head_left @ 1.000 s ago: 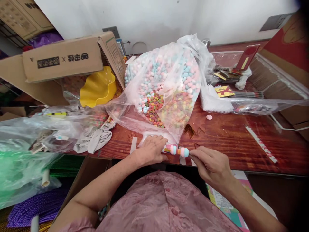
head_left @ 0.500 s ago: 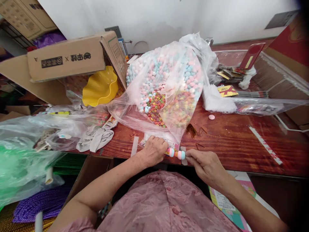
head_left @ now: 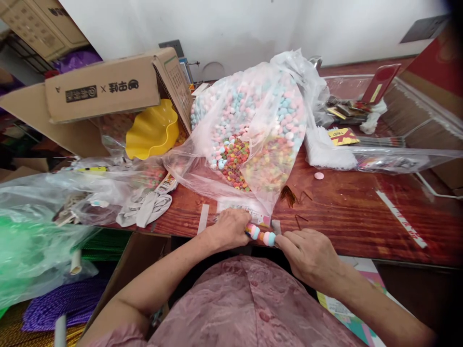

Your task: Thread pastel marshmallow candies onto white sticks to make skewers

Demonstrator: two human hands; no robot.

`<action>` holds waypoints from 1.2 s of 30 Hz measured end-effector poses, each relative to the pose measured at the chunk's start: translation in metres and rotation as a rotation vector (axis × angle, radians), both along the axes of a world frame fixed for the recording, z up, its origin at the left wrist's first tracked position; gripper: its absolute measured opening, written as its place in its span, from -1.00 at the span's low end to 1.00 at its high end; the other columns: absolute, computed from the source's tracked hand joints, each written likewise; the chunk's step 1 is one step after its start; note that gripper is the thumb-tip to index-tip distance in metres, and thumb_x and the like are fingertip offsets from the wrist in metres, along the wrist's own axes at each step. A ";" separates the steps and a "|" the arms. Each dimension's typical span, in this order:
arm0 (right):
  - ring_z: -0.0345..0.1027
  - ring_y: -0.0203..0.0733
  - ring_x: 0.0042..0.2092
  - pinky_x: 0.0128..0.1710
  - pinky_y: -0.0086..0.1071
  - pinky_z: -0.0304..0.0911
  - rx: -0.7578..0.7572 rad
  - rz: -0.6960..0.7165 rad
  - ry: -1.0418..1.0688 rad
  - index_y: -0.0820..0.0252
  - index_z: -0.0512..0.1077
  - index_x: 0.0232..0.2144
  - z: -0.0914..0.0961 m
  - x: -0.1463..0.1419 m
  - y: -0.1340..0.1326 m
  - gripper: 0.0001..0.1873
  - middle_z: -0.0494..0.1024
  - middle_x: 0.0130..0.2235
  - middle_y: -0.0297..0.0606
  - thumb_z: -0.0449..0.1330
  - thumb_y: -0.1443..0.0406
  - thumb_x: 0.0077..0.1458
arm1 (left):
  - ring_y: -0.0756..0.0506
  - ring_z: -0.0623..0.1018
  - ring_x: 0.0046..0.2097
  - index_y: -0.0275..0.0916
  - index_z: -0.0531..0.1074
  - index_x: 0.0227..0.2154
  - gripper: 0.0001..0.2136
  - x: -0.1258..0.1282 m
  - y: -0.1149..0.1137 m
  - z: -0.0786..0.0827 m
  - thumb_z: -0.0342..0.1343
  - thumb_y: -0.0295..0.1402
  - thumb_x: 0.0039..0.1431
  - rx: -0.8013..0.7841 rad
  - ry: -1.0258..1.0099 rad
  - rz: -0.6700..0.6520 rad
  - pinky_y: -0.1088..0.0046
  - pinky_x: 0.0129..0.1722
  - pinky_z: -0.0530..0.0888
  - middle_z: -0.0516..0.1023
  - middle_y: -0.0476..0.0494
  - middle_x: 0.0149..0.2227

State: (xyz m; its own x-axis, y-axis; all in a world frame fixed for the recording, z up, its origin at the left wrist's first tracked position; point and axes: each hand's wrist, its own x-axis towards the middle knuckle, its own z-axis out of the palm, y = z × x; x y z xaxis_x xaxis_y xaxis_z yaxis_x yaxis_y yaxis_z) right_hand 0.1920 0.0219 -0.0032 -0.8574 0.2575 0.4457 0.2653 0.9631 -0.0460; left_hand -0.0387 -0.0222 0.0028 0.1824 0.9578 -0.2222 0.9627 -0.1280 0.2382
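A short row of pink, white and blue candies (head_left: 268,238) with orange pieces between them, perhaps in a narrow clear sleeve, spans the gap between my hands at the table's front edge. My left hand (head_left: 233,227) is closed around its left part, which the fingers hide. At the right, blue end, my right hand (head_left: 307,250) is closed in a pinch; exactly what its fingertips grip is hidden. Just beyond them lies a big clear plastic bag (head_left: 249,111) of pink and blue candies, with small multicoloured ring gummies (head_left: 236,164) near its mouth.
Left stands an open cardboard box (head_left: 104,94) with a yellow wavy bowl (head_left: 154,132); grey gloves (head_left: 146,209) lie before it. To the right are a clear plastic tray (head_left: 405,156), a pink candy (head_left: 319,176), gold twist ties (head_left: 288,196) and a white strip (head_left: 401,219).
The candy row now tilts down to the right. My right hand has turned and its fingers have curled in more at the blue end. My left hand keeps its hold.
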 end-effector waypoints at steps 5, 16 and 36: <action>0.15 -0.21 -0.48 -0.39 -0.28 -0.15 0.050 -0.053 -0.043 0.20 0.40 -0.40 0.000 -0.011 -0.003 -0.73 0.41 -0.51 -0.30 -0.04 0.49 0.21 | -0.26 0.57 -0.18 -0.28 0.51 -0.27 -0.79 0.011 -0.002 -0.002 0.10 -0.25 0.16 0.018 -0.005 -0.038 0.24 -0.22 0.40 0.59 -0.30 -0.21; 0.25 -0.25 -0.42 -0.38 -0.30 0.00 0.073 -0.017 0.172 0.24 0.49 -0.27 0.015 -0.019 0.012 -0.75 0.53 -0.42 -0.25 0.01 0.47 0.21 | -0.25 0.54 -0.05 -0.21 0.39 0.01 -0.45 -0.031 0.002 0.017 0.31 -0.05 0.00 0.012 -0.185 -0.111 0.31 -0.13 0.40 0.57 -0.18 -0.05; 0.26 -0.36 -0.58 -0.56 -0.46 0.11 -0.610 -0.164 0.166 0.14 0.44 -0.38 0.021 -0.007 0.013 -0.76 0.41 -0.58 -0.43 0.04 0.31 0.32 | -0.20 0.50 -0.30 -0.26 0.45 -0.33 -0.86 -0.040 0.004 -0.013 0.00 -0.40 0.14 0.318 0.150 -0.149 0.25 -0.29 0.31 0.51 -0.24 -0.38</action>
